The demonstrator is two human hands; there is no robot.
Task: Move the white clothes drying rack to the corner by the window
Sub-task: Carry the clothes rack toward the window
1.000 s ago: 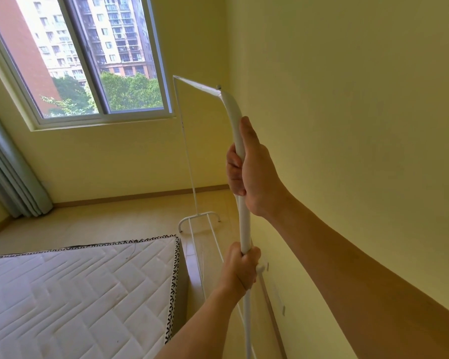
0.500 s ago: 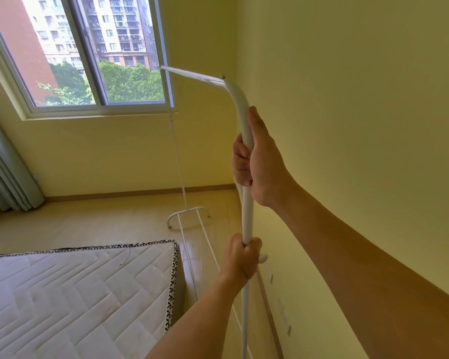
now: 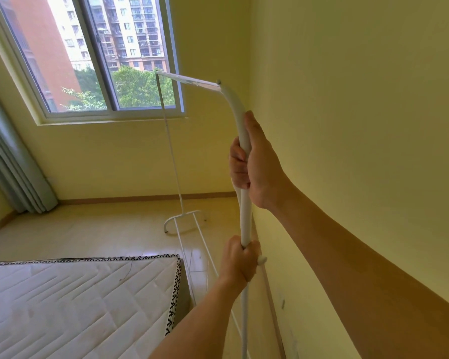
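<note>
Both hands are clamped on the near upright of the white clothes drying rack (image 3: 245, 218): the right hand (image 3: 257, 161) wraps the tube high up, just under the bend where it turns into the top bar, and the left hand (image 3: 240, 257) grips the same tube lower down, just above a small white knob. The 2 fists sit apart on the pole, one above the other, fingers fully closed around it. From that post the rack stretches away toward the window wall, its top bar running to a thin far upright that drops to a curved foot (image 3: 183, 220) resting on or just above the floor (image 3: 88, 234); which of the 2 cannot be told. 2 thin low rails run back from that foot toward the person. The rack lies close along the right-hand yellow wall (image 3: 360, 125), in the gap between that wall and the bare mattress (image 3: 75, 307). Its far foot is already near the baseboard under the window (image 3: 101, 55), though not tight into the corner. Judging by this, the carry looks mostly done: what seems left is a short push forward, then setting the near end down and letting go. A grey curtain (image 3: 13, 172) hangs well apart at the left.
</note>
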